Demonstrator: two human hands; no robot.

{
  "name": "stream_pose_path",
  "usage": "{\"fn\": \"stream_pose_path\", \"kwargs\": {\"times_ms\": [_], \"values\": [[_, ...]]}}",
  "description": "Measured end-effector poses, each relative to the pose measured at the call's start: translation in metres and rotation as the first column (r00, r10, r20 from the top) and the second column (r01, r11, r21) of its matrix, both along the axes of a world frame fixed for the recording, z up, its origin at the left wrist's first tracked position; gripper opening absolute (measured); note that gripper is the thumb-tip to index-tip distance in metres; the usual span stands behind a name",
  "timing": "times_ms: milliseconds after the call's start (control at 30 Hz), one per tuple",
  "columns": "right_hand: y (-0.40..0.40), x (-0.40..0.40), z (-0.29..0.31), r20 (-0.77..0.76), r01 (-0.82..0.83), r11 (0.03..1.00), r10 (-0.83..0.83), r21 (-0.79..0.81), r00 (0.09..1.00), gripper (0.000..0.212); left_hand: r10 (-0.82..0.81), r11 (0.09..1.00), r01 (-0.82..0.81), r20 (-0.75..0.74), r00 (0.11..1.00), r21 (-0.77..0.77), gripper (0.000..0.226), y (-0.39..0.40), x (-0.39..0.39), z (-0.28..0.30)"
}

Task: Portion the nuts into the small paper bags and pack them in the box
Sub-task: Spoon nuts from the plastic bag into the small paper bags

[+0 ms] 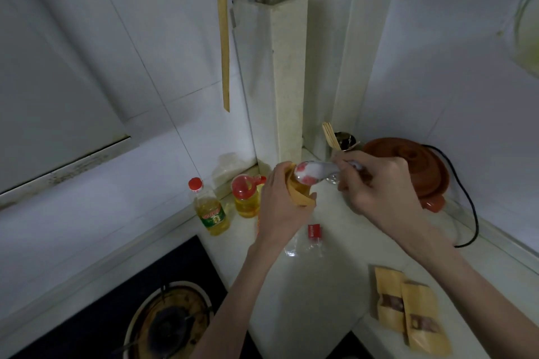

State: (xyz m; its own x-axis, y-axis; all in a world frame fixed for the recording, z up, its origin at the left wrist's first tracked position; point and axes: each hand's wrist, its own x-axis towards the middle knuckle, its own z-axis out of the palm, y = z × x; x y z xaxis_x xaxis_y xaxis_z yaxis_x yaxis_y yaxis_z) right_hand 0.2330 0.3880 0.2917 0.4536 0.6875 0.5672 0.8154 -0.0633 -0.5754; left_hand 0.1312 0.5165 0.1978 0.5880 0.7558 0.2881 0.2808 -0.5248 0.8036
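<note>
In the head view, a small paper bag (297, 189) is held up over the counter (306, 285) by the left hand (280, 207), whose fingers are curled round it so that its mouth stays open and faces up. A white spoon (313, 172) is gripped by its handle in the right hand (379, 183), with the fingers curled tightly round it, and its bowl is tipped right at the mouth of the bag, most likely so that the load can slide in. Red bits are seen in the spoon, but it cannot be told for sure whether they are nuts or a painted pattern. Two filled paper bags (408, 315) are laid flat near the front right of the counter, well apart from the hands, probably put aside until they are packed. No box is seen, so the packing step is judged not yet begun. A clear plastic wrapper (306, 245) with a red label is left on the counter just below the hands. Two oil bottles (227, 204) are stood by the wall to the left, next to the gas stove (163, 318). A brown clay pot lid (408, 166) is seen behind the right hand
</note>
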Motion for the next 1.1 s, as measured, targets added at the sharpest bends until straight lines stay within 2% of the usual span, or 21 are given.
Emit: {"fn": "stream_pose_path", "kwargs": {"times_ms": [67, 167, 300, 367, 533, 633, 900, 1100], "values": [[-0.001, 0.003, -0.007, -0.087, 0.036, 0.998, -0.031, 0.052, 0.996, 0.015, 0.006, 0.996, -0.006, -0.005, 1.0, -0.087, 0.069, 0.001, -0.002, -0.012], [-0.002, 0.013, -0.029, -0.191, 0.076, 0.996, -0.067, 0.043, 0.979, 0.017, 0.009, 0.979, -0.019, -0.052, 0.999, -0.202, 0.064, 0.005, -0.009, -0.037], [-0.01, 0.032, -0.082, -0.343, 0.141, 0.979, -0.186, -0.15, 0.921, 0.018, 0.05, 0.928, -0.097, -0.136, 0.989, -0.36, 0.06, 0.012, -0.025, -0.08], [-0.015, 0.041, -0.111, -0.366, 0.175, 0.949, -0.266, -0.263, 0.892, 0.018, 0.069, 0.905, -0.137, -0.18, 0.981, -0.402, 0.062, 0.016, -0.034, -0.101], [-0.025, 0.06, -0.168, -0.366, 0.219, 0.868, -0.4, -0.446, 0.84, 0.024, 0.133, 0.898, -0.234, -0.279, 0.951, -0.372, 0.058, 0.025, -0.048, -0.14], [-0.028, 0.067, -0.191, -0.383, 0.207, 0.839, -0.432, -0.504, 0.817, 0.016, 0.151, 0.891, -0.265, -0.31, 0.939, -0.368, 0.054, 0.03, -0.051, -0.152], [-0.026, 0.081, -0.22, -0.415, 0.205, 0.802, -0.487, -0.562, 0.769, 0.017, 0.14, 0.888, -0.273, -0.35, 0.926, -0.369, 0.057, 0.042, -0.043, -0.163], [-0.025, 0.084, -0.233, -0.422, 0.188, 0.796, -0.485, -0.575, 0.766, 0.019, 0.129, 0.885, -0.272, -0.362, 0.923, -0.378, 0.06, 0.045, -0.037, -0.169]]}}
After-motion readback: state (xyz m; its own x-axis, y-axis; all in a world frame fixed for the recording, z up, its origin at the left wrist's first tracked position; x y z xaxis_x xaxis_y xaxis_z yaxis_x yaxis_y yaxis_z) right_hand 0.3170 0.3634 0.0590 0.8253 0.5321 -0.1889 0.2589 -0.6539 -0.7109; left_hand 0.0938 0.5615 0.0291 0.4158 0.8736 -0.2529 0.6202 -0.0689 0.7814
